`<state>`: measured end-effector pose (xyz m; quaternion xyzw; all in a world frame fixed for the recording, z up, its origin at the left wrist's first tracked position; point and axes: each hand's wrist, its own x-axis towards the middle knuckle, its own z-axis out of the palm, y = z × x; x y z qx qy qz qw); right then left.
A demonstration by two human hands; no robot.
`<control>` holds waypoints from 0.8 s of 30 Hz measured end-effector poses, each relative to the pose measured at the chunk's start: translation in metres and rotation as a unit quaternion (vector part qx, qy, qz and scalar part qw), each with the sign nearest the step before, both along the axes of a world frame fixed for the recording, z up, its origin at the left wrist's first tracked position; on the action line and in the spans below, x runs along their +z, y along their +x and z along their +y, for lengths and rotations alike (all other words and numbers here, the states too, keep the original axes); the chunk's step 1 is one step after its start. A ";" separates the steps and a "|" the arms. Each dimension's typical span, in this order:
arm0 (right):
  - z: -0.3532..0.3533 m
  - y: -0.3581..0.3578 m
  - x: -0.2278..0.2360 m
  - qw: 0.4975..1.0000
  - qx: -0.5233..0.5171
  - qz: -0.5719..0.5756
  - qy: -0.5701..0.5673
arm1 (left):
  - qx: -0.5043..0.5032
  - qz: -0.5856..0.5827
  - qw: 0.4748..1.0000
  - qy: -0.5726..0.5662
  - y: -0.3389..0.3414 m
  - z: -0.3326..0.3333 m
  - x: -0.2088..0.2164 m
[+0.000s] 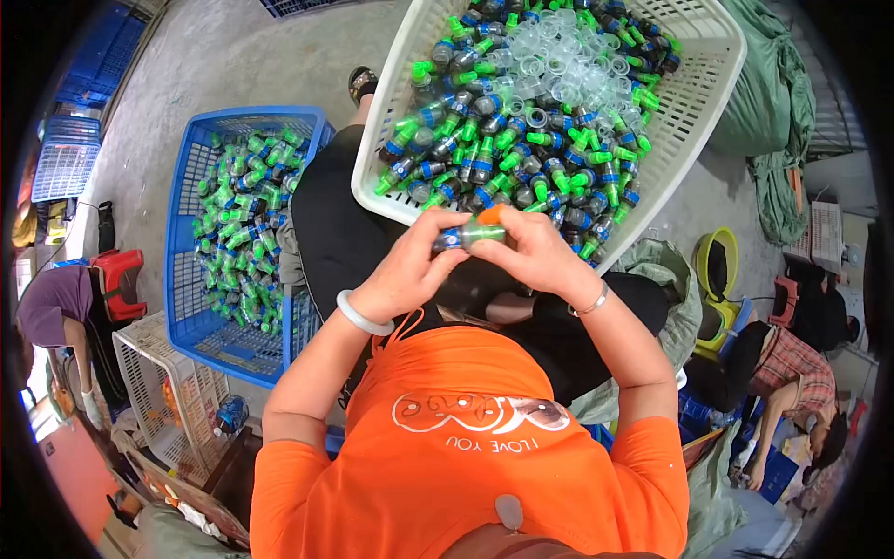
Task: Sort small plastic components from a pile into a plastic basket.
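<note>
- The small bottle (449, 240) lies nearly level between my two hands, at the near edge of the white basket (694, 112); its dark end points left, its green end right.
- My left grip (414, 258) pinches the dark end with thumb and fingers; my right grip (548, 256) pinches the green end.
- I judge that the step in hand is work at this green end; whether it is pressed or turned, I cannot tell.
- The next move, I think, calls for a firm left pinch while the right one works in line with the bottle.
- Inside the white basket, clear cups (563, 63) are heaped over many similar bottles (484, 154).
- Left of the white basket stands a blue basket (233, 348), also filled; the left leg (337, 219) between them would hinder a direct reach.
- Right of the white basket is a green sack (756, 104).
</note>
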<state>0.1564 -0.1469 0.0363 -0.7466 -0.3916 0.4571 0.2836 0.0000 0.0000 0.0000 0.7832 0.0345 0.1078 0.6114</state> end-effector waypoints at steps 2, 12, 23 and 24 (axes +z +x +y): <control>0.011 0.003 -0.003 0.988 0.018 -0.140 0.071 | 0.092 0.056 0.994 -0.020 -0.013 0.014 -0.001; 0.051 0.116 -0.071 0.774 -0.071 -0.627 0.047 | 0.321 0.031 0.821 0.471 -0.038 0.086 -0.021; 0.042 0.118 -0.060 0.831 0.007 -0.552 -0.068 | 0.178 0.083 0.785 0.588 0.095 0.070 -0.071; 0.037 0.119 -0.058 0.831 0.016 -0.553 -0.056 | 0.164 0.087 0.776 0.603 0.094 0.072 -0.071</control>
